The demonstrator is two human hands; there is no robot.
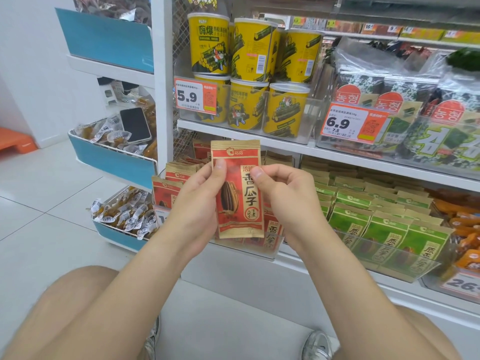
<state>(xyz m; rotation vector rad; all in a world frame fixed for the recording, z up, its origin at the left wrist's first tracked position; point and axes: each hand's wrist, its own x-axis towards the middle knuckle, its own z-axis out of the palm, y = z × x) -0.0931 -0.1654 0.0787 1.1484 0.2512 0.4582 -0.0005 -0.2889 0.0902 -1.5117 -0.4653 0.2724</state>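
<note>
Red seed packet (237,193): pinched upright by left hand (197,203) and right hand (285,198), above tray (259,250); light edge grip risks a drop.

The scene is lit brightly and evenly by white light from overhead. No hard shadows are cast; only a soft shade is seen beneath the shelf boards (337,155). Pale reflections are carried on the glossy floor tiles (52,193), and glare is thrown off the clear bags of seaweed (363,58). The red packet (239,193) at the centre is rendered sharply, with its print readable. Towards the edges the picture is bowed by the wide lens: the white shelf post (162,74) is shown leaning, and the knees (78,320) at the bottom are stretched and softened.
</note>
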